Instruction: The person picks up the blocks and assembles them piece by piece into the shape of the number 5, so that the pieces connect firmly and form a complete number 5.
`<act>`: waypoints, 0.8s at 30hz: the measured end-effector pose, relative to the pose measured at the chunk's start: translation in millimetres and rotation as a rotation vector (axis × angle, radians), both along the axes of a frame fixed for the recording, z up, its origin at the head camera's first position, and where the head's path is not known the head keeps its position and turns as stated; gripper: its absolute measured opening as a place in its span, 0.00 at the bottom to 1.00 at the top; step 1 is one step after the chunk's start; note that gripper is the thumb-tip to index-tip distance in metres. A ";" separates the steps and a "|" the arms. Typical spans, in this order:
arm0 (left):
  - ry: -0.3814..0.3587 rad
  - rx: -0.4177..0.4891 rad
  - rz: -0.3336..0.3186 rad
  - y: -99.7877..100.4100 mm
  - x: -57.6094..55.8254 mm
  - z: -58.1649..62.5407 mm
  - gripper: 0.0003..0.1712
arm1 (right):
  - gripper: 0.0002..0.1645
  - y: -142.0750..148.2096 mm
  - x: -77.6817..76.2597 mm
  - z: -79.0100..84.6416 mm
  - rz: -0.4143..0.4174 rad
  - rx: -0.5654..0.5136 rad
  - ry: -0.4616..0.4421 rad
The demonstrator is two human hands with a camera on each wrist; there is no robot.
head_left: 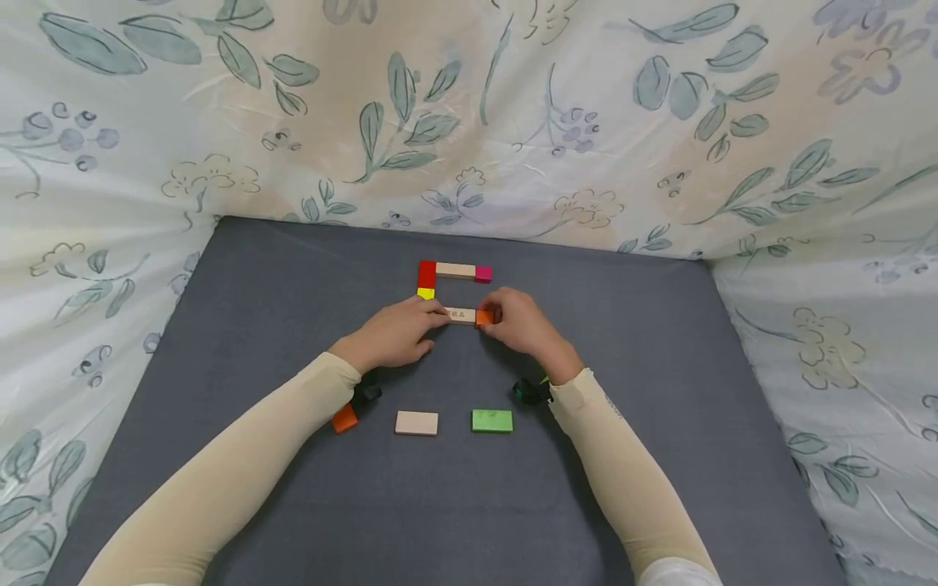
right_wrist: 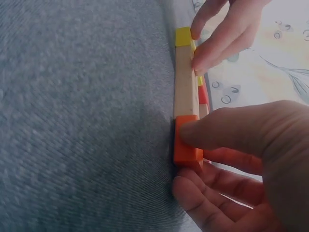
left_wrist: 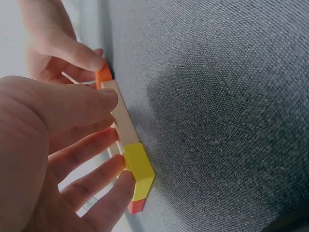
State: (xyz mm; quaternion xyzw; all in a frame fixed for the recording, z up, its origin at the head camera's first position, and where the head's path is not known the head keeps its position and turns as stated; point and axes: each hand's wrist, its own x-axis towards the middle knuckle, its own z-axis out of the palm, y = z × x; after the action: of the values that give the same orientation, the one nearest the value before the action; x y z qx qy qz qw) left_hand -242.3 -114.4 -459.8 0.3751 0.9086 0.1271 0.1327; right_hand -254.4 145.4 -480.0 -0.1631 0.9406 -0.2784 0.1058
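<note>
My right hand (head_left: 522, 324) pinches an orange block (right_wrist: 187, 140), its thumb on the near face and its fingers round the far end. The orange block lies against the right end of a plain wooden block (head_left: 462, 316) with dark characters on top. My left hand (head_left: 396, 332) rests its fairly straight fingers along the wooden block and a yellow block (left_wrist: 139, 169) at its left end. Behind the yellow one comes a red block (head_left: 427, 275), then another wooden block (head_left: 456, 269) with a magenta block (head_left: 484, 274) at its right end.
Nearer on the grey cloth (head_left: 454, 513) lie a pale wooden block (head_left: 416, 423) and a green block (head_left: 492, 421). Another orange block (head_left: 344, 418) is partly behind the left forearm. Patterned curtains (head_left: 469, 122) border the back and sides.
</note>
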 end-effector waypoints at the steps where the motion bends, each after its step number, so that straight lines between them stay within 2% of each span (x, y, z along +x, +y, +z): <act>1: -0.004 0.001 -0.001 0.2 0.0 -0.1 0.31 | 0.15 -0.5 0.3 -0.8 0.000 0.001 0.001; 11: 0.008 0.009 -0.007 0.6 -0.7 -0.4 0.31 | 0.15 -2.5 2.8 -1.4 -0.005 -0.023 0.013; 19: -0.017 0.005 -0.006 0.0 -0.3 0.6 0.32 | 0.16 -4.1 3.8 -5.7 0.016 -0.005 0.027; 24: -0.010 0.008 -0.010 -0.7 -1.2 -1.2 0.31 | 0.22 -4.1 3.6 -7.8 0.033 -0.004 0.043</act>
State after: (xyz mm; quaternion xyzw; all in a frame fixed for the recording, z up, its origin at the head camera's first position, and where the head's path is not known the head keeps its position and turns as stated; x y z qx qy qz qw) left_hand -243.5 -115.0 -461.0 0.3798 0.9054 0.1321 0.1363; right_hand -250.8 141.3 -487.8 -0.1846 0.9393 -0.2748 0.0900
